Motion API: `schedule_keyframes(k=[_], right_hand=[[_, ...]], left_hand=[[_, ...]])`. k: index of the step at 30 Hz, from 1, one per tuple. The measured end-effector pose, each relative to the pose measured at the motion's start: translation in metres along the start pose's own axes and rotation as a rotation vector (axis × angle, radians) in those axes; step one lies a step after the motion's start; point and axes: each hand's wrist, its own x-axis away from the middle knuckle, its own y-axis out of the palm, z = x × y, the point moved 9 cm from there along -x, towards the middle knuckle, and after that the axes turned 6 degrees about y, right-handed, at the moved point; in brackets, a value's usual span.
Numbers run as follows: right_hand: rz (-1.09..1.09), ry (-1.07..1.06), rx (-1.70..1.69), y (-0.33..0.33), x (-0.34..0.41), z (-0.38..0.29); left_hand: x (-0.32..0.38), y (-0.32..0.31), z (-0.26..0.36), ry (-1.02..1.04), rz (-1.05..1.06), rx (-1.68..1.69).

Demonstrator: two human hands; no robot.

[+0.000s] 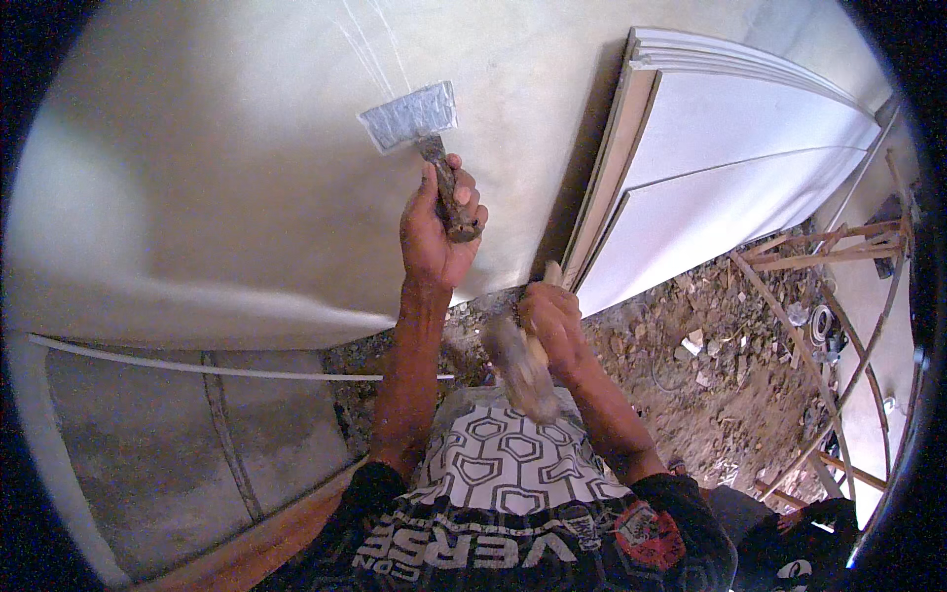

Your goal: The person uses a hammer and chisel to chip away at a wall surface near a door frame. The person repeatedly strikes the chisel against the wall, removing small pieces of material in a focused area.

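Note:
My left hand (442,229) is closed around the dark, crusted handle of a broad-bladed scraper (410,115). The flat grey blade points up and away, in front of a smooth pale wall (296,192); whether it touches the wall I cannot tell. Thin white lines run on the wall just beyond the blade. Lower and to the right, my right hand (551,322) grips a wooden-handled tool (524,370). Its brownish lower part is blurred, so its exact kind is unclear, and it hangs in front of my patterned shirt.
Several white boards (710,163) lean against the wall at right. Rubble (651,333) covers the ground below. A wooden-pole scaffold (799,325) and a coiled cable (820,325) stand farther right. A white pipe (222,368) crosses at left. Another person (799,540) is at lower right.

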Motion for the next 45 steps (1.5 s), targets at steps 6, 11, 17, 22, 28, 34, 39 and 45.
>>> schedule_keyframes(k=[6,11,17,22,28,34,39,45], right_hand=[[-0.007,0.207,0.237,0.011,-0.020,0.031],[0.038,0.036,0.008,0.004,-0.004,0.009],[-0.005,0.346,0.155,0.003,-0.022,0.032],[-0.185,0.782,-0.092,0.021,0.017,0.047],[-0.271,0.754,-0.017,0.012,0.019,0.049],[-0.089,0.641,-0.029,0.002,0.025,0.050],[-0.082,0.602,0.043,-0.001,0.027,0.048],[-0.127,0.583,-0.061,-0.009,0.014,0.043]], left_hand=[[-0.004,0.004,0.001,0.047,-0.091,-0.190],[-0.005,-0.003,0.001,-0.003,-0.017,-0.057],[-0.002,-0.001,0.000,0.008,0.003,-0.213],[0.003,0.010,-0.001,-0.021,0.159,-0.483],[-0.007,0.014,-0.004,-0.054,0.142,-0.481],[-0.011,0.011,-0.008,-0.048,0.198,-0.463],[-0.020,0.005,-0.009,-0.016,0.195,-0.355],[-0.022,0.005,-0.006,-0.012,0.217,-0.358]])
